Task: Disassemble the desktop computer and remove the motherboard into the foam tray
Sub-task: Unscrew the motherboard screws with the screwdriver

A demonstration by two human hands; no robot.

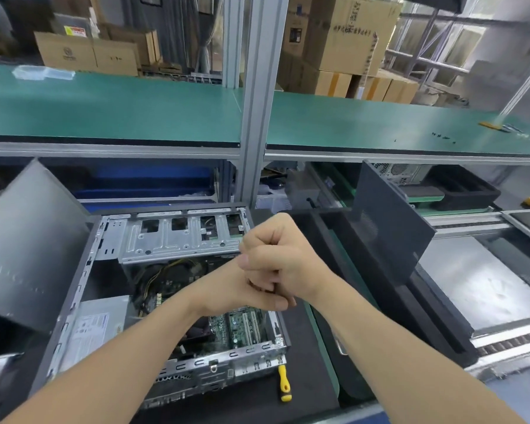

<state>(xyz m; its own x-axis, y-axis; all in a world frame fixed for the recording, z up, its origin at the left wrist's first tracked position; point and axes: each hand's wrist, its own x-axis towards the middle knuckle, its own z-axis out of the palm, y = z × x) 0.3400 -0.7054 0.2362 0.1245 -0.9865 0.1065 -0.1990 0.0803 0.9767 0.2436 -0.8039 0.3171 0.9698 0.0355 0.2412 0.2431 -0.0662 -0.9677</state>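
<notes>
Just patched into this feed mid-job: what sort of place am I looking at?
Most likely a factory teardown or assembly line: a green-topped workbench on aluminium framing, a roller conveyor at right, stacked cardboard boxes behind, and an opened desktop computer under the person's hands.

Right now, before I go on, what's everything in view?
PC case: one, grey steel, open, centre-left on the black mat.
Motherboard: one, green, inside the case.
PSU: one, silver, case's near-left corner.
Screwdriver: one, yellow handle, on the mat right of the case.
Foam tray: one, black, right of the case.
Side panel: one, dark grey, leaning above the tray.
Shelf: one, green, behind.
Boxes: several, brown, background.
Left hand and right hand: clasped together over the case.
</notes>
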